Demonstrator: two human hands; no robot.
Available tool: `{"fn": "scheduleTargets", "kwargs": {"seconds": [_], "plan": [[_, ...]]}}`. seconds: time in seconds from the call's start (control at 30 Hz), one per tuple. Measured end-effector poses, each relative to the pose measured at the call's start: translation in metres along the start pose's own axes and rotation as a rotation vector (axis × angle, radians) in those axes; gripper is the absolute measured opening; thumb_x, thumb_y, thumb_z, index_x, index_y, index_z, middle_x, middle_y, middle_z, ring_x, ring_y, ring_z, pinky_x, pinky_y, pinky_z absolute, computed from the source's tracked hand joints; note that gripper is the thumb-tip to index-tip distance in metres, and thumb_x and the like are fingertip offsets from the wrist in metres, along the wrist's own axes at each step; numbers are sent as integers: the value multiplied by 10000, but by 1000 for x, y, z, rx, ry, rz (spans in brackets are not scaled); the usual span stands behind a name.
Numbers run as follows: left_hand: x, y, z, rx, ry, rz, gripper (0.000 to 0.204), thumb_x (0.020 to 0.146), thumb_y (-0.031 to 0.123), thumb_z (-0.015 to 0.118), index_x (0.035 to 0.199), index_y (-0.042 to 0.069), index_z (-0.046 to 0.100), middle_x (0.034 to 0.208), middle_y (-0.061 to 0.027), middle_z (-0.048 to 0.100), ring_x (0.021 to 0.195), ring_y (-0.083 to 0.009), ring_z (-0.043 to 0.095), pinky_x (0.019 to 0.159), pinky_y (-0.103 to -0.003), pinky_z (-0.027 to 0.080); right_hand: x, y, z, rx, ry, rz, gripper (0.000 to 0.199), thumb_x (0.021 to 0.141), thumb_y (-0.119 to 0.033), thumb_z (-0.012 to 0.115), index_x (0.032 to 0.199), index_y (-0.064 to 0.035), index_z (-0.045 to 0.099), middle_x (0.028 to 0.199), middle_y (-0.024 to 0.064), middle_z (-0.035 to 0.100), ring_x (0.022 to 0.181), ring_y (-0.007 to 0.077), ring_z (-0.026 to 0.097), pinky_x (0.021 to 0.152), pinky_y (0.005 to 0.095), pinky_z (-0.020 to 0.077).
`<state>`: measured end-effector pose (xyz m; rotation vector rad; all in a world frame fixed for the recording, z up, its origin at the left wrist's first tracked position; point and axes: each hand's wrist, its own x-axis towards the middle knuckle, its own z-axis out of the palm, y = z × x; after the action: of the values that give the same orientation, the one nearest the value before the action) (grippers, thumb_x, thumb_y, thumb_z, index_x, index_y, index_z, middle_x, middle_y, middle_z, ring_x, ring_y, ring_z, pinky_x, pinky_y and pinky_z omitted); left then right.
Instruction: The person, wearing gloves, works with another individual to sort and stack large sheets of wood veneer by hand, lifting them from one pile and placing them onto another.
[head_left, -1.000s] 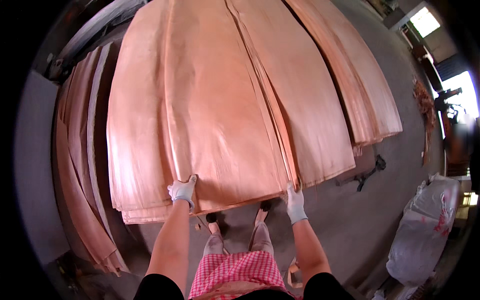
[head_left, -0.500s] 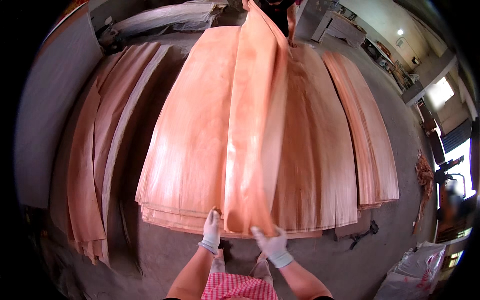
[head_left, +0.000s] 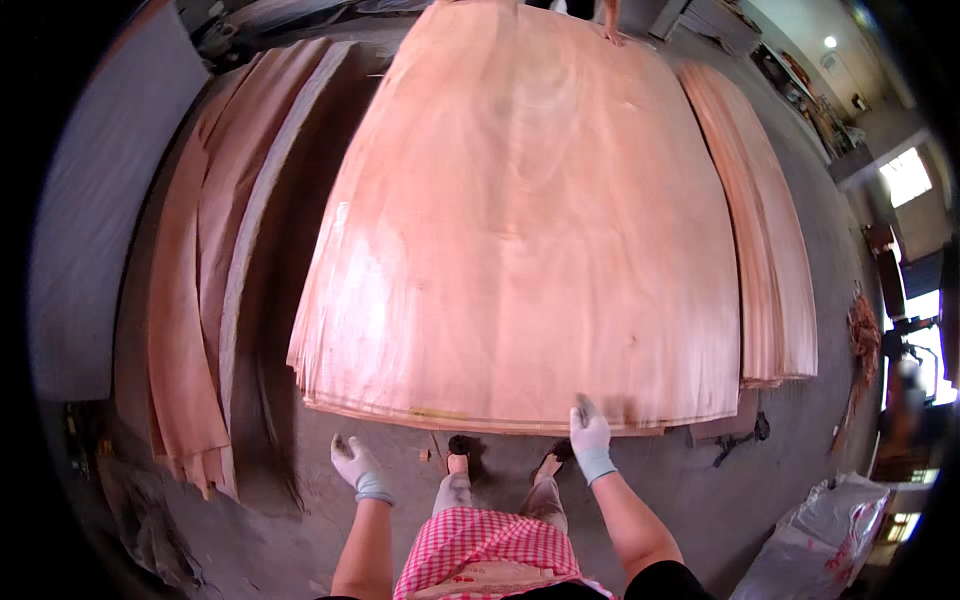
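Observation:
A broad stack of thin reddish wood veneer sheets spreads out before me, its top sheet lying nearly flat. My left hand, in a white glove, is off the near left part of the stack, holding nothing, with thumb and fingers apart. Over the near edge, right of the middle, my gloved right hand reaches with its fingertips at the top sheet. Its fingers look stretched out; whether they press on the sheet I cannot tell. At the far edge another person's hand rests at the veneer.
A narrower pile of veneer strips lies along the right side. On the left are drooping veneer sheets and a tall grey panel. A plastic-wrapped bundle sits on the floor at the lower right.
The folded sheet that both my hands held is now spread across the stack. My left hand has let go and moved left; my right hand has moved right along the near edge.

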<state>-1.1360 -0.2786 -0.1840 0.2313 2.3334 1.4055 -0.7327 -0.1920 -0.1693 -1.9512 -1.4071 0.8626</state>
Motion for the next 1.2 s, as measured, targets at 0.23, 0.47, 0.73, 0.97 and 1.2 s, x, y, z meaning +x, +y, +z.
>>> {"fn": "scheduleTargets", "kwargs": {"seconds": [0.23,0.47,0.73,0.97,1.2], "plan": [[-50,106,101,898,-689,1083,714,819,379,666,1407,71,403,1484,-263,276,1385,-409,248,1131,-522,189,20,16,-18,-721,-80,163,983,798,-523,639,1488,-1,173,1549,255,117,1437,399,120,1167,476,109],[-76,105,161,1398,-855,760,868,797,407,692,1479,102,250,1537,-245,148,1420,-421,148,1132,-540,174,37,43,-51,-491,-273,170,776,839,-480,593,1440,-60,337,1495,213,304,1345,429,316,1089,521,283],[-133,85,179,1264,-601,798,793,861,326,632,1477,21,237,1537,-239,170,1399,-399,213,1143,-466,218,82,176,-218,-673,439,227,679,909,-424,486,1461,-70,307,1514,193,288,1375,374,304,1090,493,305],[-363,75,280,1266,-839,1195,782,923,401,509,1500,14,151,1540,-284,96,1417,-434,135,1166,-485,118,113,239,-310,-176,-2,397,586,899,-371,552,1362,-33,428,1428,198,414,1312,340,407,1026,424,403],[-529,38,438,1286,-898,1409,809,920,474,484,1496,18,145,1527,-311,82,1423,-438,99,1159,-517,89,109,372,-359,609,743,813,941,796,-460,721,1458,19,254,1394,261,432,1314,358,410,1086,381,328]]}}
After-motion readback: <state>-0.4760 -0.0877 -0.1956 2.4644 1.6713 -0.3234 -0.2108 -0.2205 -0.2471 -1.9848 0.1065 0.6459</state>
